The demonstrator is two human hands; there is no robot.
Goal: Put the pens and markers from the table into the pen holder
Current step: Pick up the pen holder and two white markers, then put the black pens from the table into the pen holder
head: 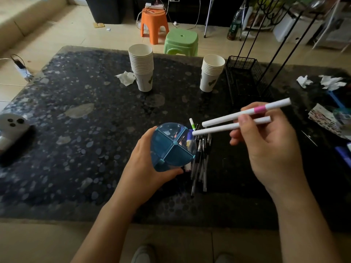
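Observation:
A round blue see-through pen holder (171,147) with four compartments is gripped from the left by my left hand (146,164), tilted so I look into its mouth. My right hand (269,145) pinches two white markers (235,118), one with a pink band, held slanted in the air with their lower ends just right of the holder's rim. A pile of several dark pens (201,164) lies on the table right of the holder. A white marker with a green band (192,123) pokes out behind the holder.
Two stacks of paper cups (141,67) (211,73) stand at the back of the dark speckled table (76,130). A black wire basket (245,80) is at the back right. Crumpled tissues (126,77), papers (326,118) and a white device (11,128) lie around.

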